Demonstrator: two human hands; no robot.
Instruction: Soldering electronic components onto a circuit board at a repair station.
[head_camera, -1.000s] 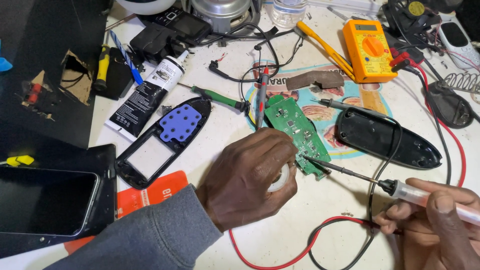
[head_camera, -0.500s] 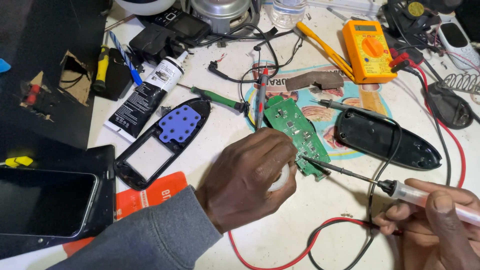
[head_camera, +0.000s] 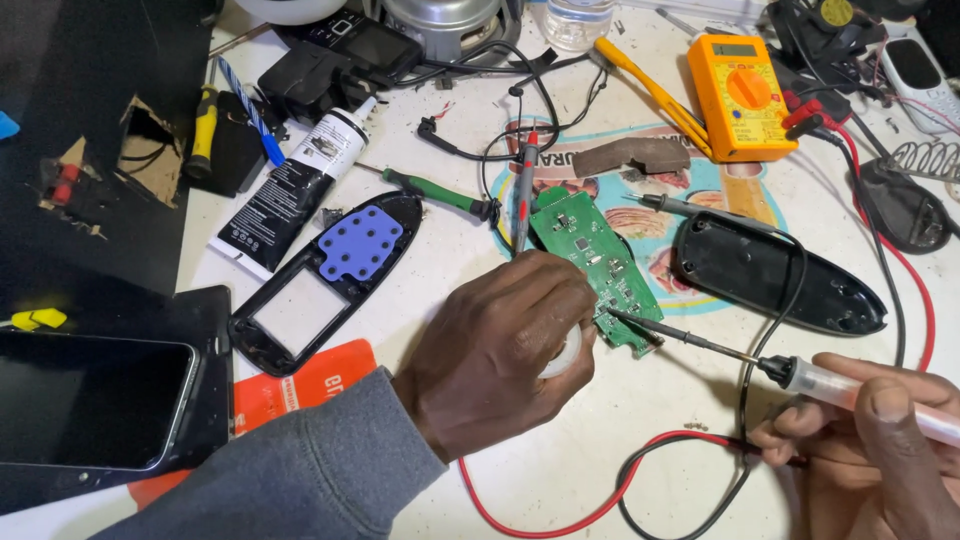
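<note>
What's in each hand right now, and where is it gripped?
Right hand holds the soldering iron by its pale handle, tip on the green circuit board. Left hand cups a small white object; the grip itself is hidden.

This is an electronics repair workshop. A cluttered white desk (head_camera: 420, 300) carries a bare green circuit board (head_camera: 590, 255) at its middle. Behind and to the right of the board sits an orange multimeter (head_camera: 740, 95); just right lies a black handset shell (head_camera: 775, 275); left, a green-handled screwdriver (head_camera: 435, 190) and a glue tube (head_camera: 290, 195). Red and black test leads loop near the board.
</note>
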